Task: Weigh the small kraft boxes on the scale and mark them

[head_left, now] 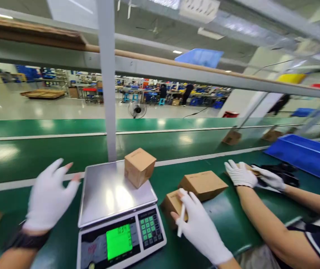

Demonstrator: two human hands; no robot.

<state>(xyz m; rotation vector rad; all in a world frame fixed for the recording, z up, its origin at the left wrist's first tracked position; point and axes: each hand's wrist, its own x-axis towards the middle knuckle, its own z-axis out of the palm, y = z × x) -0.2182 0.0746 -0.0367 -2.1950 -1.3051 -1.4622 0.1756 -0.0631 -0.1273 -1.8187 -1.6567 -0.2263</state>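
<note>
Here, brown cardboard box, printed top, right hand.

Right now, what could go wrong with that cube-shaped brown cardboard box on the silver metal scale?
The cube-shaped box sits near the right edge of the scale, so a bump might tip it off. The white-gloved right hand, at another brown cardboard box close beside the scale, might jostle it.

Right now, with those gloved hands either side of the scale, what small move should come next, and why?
Probably the left hand should reach over and take the box off the scale. That hand is open and looks empty, while the right hand is at a second box beside the scale.
</note>
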